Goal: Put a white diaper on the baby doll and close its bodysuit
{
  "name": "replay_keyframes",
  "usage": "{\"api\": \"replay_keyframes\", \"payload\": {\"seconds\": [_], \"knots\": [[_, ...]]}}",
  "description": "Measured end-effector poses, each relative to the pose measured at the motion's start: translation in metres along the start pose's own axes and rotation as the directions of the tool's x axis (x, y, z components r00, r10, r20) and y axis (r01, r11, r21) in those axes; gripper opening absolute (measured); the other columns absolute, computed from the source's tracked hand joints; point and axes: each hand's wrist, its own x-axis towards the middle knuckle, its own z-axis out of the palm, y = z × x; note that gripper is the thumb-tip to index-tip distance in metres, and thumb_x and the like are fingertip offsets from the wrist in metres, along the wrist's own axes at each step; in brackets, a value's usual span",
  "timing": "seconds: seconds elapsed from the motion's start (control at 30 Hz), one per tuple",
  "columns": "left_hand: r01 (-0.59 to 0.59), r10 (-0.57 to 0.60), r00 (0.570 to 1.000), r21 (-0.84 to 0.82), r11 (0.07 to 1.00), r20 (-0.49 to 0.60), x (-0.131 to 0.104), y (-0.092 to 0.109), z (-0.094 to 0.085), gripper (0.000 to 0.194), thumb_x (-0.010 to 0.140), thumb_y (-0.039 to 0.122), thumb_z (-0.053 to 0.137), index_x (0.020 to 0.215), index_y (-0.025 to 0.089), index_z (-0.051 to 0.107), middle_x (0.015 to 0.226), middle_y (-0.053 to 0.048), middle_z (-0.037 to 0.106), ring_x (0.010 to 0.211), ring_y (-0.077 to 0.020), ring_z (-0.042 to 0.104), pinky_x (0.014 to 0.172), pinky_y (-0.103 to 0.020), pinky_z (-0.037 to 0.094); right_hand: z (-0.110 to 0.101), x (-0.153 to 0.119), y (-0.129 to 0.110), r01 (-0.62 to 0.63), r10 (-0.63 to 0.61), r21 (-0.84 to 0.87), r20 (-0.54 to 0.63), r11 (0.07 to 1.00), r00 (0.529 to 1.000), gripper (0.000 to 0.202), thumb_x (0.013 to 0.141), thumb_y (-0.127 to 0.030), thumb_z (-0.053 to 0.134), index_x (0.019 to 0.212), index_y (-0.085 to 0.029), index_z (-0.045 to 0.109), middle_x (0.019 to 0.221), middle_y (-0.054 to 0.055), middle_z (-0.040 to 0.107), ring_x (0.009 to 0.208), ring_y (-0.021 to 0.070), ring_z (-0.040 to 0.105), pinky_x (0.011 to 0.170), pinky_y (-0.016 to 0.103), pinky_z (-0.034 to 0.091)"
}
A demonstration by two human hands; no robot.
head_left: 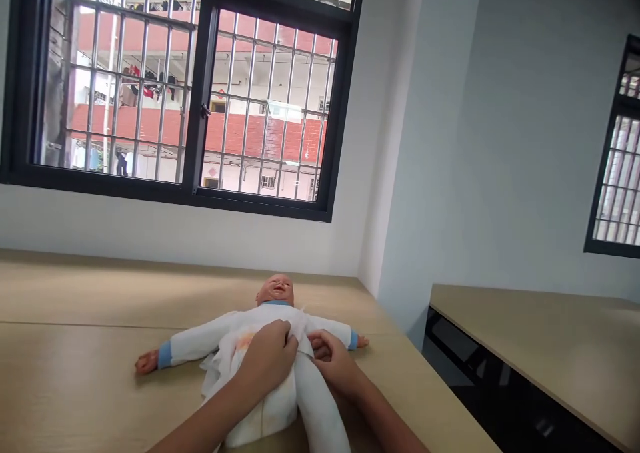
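Baby doll (273,313): lies on its back on the wood-grain table (75,386), below the barred window (270,106) | left hand (270,356): fingers closed on the white top (303,325), at the belly | right hand (334,361): fingers curled beside its hem; if they grip, I cannot tell

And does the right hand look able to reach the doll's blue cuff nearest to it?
Probably yes: the right hand is close to that blue cuff, and nothing visible stands between them, though the hand is at the white clothing now.
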Motion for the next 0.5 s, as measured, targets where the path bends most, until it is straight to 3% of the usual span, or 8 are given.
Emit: {"api": "replay_keyframes", "payload": {"seconds": [0.13, 0.23, 0.33, 0.43, 0.5], "knots": [[0.009, -0.008, 1.000, -0.105, 0.994, 0.007, 0.003, -0.002, 0.004, 0.027, 0.088, 0.022, 0.043, 0.062, 0.021, 0.036, 0.072, -0.003, 0.059, 0.071, -0.0170, 0.050, 0.063, -0.030, 0.026, 0.010, 0.004, 0.001, 0.014, -0.013, 0.052, -0.016, 0.999, 1.000, 0.014, 0.071, -0.022, 0.054, 0.080, -0.017, 0.064, 0.069, 0.001, 0.062, 0.063, 0.0139, 0.055, 0.060, 0.026, 0.040], [0.029, -0.030, 1.000, -0.155, 0.987, -0.006, 0.005, -0.004, 0.006, 0.028, 0.089, 0.022, 0.041, 0.062, 0.021, 0.034, 0.069, -0.001, 0.056, 0.070, -0.0163, 0.049, 0.063, -0.029, 0.026, 0.004, 0.009, 0.007, -0.148, 0.149, 0.066, -0.008, 0.987, 0.989, 0.022, 0.066, -0.019, 0.048, 0.082, -0.017, 0.062, 0.067, 0.001, 0.064, 0.060, 0.0155, 0.059, 0.058, 0.027, 0.044], [0.047, -0.049, 0.999, -0.176, 0.983, -0.004, 0.006, -0.004, 0.008, 0.029, 0.090, 0.021, 0.039, 0.062, 0.021, 0.035, 0.068, -0.001, 0.055, 0.070, -0.0161, 0.050, 0.063, -0.030, 0.028, -0.009, 0.012, 0.016, -0.271, 0.264, -0.074, -0.094, 0.960, 0.960, 0.026, 0.061, -0.016, 0.043, 0.081, -0.018, 0.060, 0.070, 0.004, 0.068, 0.062, 0.0186, 0.064, 0.060, 0.029, 0.048], [0.028, -0.028, 1.000, -0.120, 0.992, 0.006, 0.002, -0.001, 0.001, 0.025, 0.090, 0.022, 0.040, 0.065, 0.020, 0.043, 0.072, -0.003, 0.058, 0.073, -0.0176, 0.052, 0.065, -0.030, 0.031, -0.021, 0.011, 0.021, -0.225, 0.181, -0.214, -0.209, 0.951, 0.961, 0.020, 0.059, -0.012, 0.047, 0.071, -0.017, 0.061, 0.073, 0.005, 0.068, 0.072, 0.0207, 0.065, 0.069, 0.031, 0.048], [-0.079, 0.082, 0.995, -0.064, 0.995, 0.060, -0.005, 0.002, -0.011, 0.020, 0.089, 0.028, 0.046, 0.074, 0.019, 0.054, 0.082, -0.005, 0.062, 0.080, -0.0206, 0.055, 0.071, -0.032, 0.036, -0.023, 0.009, 0.020, -0.174, 0.101, -0.300, -0.242, 0.938, 0.965, 0.022, 0.057, -0.009, 0.050, 0.071, -0.017, 0.065, 0.078, 0.005, 0.070, 0.078, 0.0208, 0.063, 0.075, 0.030, 0.046]]}}
